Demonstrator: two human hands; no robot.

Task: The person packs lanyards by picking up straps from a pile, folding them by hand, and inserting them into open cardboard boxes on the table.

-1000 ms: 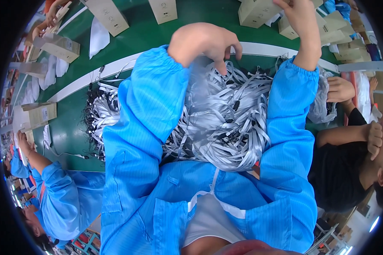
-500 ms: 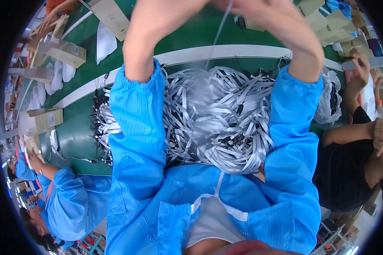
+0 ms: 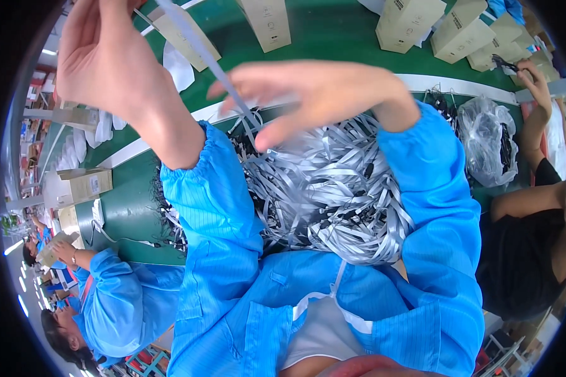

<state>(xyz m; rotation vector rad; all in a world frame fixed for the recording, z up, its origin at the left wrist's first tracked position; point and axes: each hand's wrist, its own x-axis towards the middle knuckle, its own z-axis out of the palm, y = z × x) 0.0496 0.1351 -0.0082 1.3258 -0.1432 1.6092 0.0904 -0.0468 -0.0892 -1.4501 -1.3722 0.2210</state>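
Note:
A large heap of flat silvery-grey cables (image 3: pixel 339 182) with small black ends lies in front of me. One flat cable (image 3: pixel 198 47) stretches from the heap up to the left and leaves the picture at the top edge. My left hand (image 3: pixel 110 63) is raised at the upper left beside this cable. Its fingertips are partly cut off by the top edge; the taut cable points to a grip there. My right hand (image 3: pixel 321 94), smeared by motion, hovers over the heap. Its thumb and fingers are apart around the cable, with no firm grip visible.
Tan cartons (image 3: pixel 264 25) stand on the green table (image 3: pixel 333 44) beyond a white strip (image 3: pixel 478 90). A clear plastic bag (image 3: pixel 487 141) lies at the right. Co-workers work at both sides: a blue sleeve (image 3: pixel 113 283) left, a black shirt (image 3: pixel 522 264) right.
My left hand has swung to the upper left, and the cable now slants that way. My right hand has come down and left over the heap, its fingers spreading.

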